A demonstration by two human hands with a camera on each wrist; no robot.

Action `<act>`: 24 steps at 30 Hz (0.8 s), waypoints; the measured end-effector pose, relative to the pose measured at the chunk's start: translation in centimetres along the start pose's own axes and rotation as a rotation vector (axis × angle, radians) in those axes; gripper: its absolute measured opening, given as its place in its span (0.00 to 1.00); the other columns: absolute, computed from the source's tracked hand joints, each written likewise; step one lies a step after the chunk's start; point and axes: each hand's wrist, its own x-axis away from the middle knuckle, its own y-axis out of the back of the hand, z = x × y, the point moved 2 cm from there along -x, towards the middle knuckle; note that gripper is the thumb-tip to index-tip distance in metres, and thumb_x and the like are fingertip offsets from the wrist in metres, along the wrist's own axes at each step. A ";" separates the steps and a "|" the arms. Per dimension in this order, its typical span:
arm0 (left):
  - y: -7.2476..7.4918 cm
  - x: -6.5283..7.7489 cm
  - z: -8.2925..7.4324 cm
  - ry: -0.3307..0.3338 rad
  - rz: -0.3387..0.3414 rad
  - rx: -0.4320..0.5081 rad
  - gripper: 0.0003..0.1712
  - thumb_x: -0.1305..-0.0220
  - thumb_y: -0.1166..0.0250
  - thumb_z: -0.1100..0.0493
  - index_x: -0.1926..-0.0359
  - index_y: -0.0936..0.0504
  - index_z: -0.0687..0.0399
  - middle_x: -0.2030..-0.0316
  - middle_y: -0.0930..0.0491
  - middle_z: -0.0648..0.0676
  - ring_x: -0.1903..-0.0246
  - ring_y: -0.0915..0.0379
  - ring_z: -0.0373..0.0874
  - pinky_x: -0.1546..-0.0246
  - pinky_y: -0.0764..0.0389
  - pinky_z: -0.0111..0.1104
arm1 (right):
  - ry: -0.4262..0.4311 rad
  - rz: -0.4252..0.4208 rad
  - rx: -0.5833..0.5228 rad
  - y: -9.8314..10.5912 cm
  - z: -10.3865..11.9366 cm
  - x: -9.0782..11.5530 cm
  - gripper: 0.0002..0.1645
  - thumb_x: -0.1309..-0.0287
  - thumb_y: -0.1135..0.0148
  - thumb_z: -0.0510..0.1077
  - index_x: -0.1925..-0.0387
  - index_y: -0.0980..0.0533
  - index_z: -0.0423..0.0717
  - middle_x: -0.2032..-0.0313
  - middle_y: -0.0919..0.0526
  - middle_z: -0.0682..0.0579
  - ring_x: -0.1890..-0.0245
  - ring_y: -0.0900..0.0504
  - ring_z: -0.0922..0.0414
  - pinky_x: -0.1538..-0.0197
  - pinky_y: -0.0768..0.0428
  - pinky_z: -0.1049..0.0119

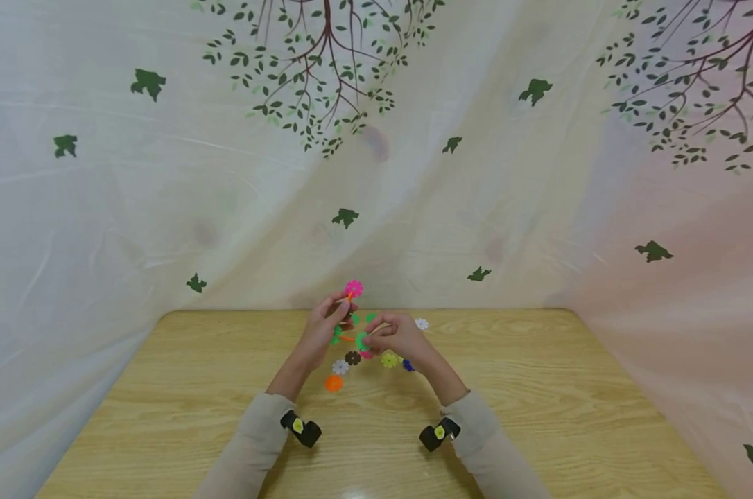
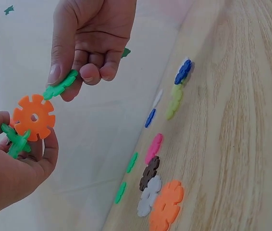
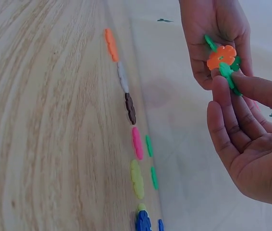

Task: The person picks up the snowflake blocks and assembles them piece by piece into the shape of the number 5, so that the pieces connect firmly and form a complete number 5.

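Observation:
My left hand [image 1: 320, 331] holds a joined cluster of plastic snowflake discs above the table. A pink disc [image 1: 354, 287] tops the cluster. In the left wrist view, an orange disc [image 2: 34, 111] stands out from the fingers beside a green disc [image 2: 17, 143]. Between thumb and fingers, my right hand [image 1: 406, 338] pinches another green disc [image 2: 61, 85]. Its edge meets the orange disc's notched rim; how deep it sits in a slot I cannot tell. The left fingers hide part of the cluster.
Loose discs lie on the wooden table [image 1: 514, 402] below the hands: orange [image 1: 334, 383], white [image 1: 340, 367], brown [image 1: 353, 357], pink [image 2: 154, 148], yellow [image 1: 390, 360] and blue [image 1: 408, 365]. Farther back are green discs [image 3: 149, 145] and a white disc [image 1: 421, 324]. A printed curtain hangs behind.

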 end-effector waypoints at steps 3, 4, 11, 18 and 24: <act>0.0 -0.1 0.1 -0.001 -0.003 -0.005 0.24 0.18 0.52 0.58 0.28 0.35 0.60 0.44 0.24 0.65 0.60 0.25 0.39 0.50 0.18 0.30 | -0.008 0.002 0.000 -0.1 0.0 0.0 0.12 0.37 0.32 0.38 0.55 0.21 0.35 0.67 0.09 0.44 0.56 0.14 0.30 0.48 0.19 0.33; 0.0 -0.1 0.1 -0.001 -0.005 -0.008 0.24 0.18 0.52 0.58 0.28 0.35 0.60 0.45 0.24 0.63 0.60 0.25 0.40 0.50 0.18 0.30 | -0.011 0.002 -0.002 -0.1 0.0 0.0 0.12 0.37 0.32 0.38 0.55 0.21 0.35 0.67 0.09 0.44 0.57 0.14 0.30 0.47 0.19 0.33; -0.3 0.0 0.1 0.001 0.017 -0.009 0.23 0.19 0.51 0.58 0.29 0.33 0.59 0.45 0.24 0.63 0.57 0.26 0.45 0.49 0.18 0.32 | -0.012 0.007 -0.007 -0.3 0.0 0.0 0.12 0.37 0.32 0.36 0.54 0.21 0.34 0.67 0.09 0.44 0.64 0.09 0.43 0.47 0.19 0.33; -0.8 0.0 0.5 -0.010 0.017 -0.030 0.23 0.18 0.52 0.57 0.29 0.34 0.59 0.44 0.25 0.64 0.57 0.27 0.44 0.48 0.20 0.33 | 0.025 0.018 -0.042 -0.5 -0.1 0.1 0.18 0.35 0.35 0.33 0.48 0.23 0.24 0.68 0.10 0.46 0.64 0.09 0.42 0.48 0.20 0.31; -1.1 0.0 0.8 -0.019 0.017 -0.037 0.24 0.18 0.53 0.56 0.28 0.36 0.59 0.45 0.26 0.62 0.55 0.27 0.47 0.45 0.22 0.35 | 0.033 0.004 -0.047 -0.9 0.0 0.1 0.19 0.36 0.35 0.32 0.48 0.23 0.21 0.68 0.10 0.46 0.62 0.10 0.38 0.47 0.20 0.32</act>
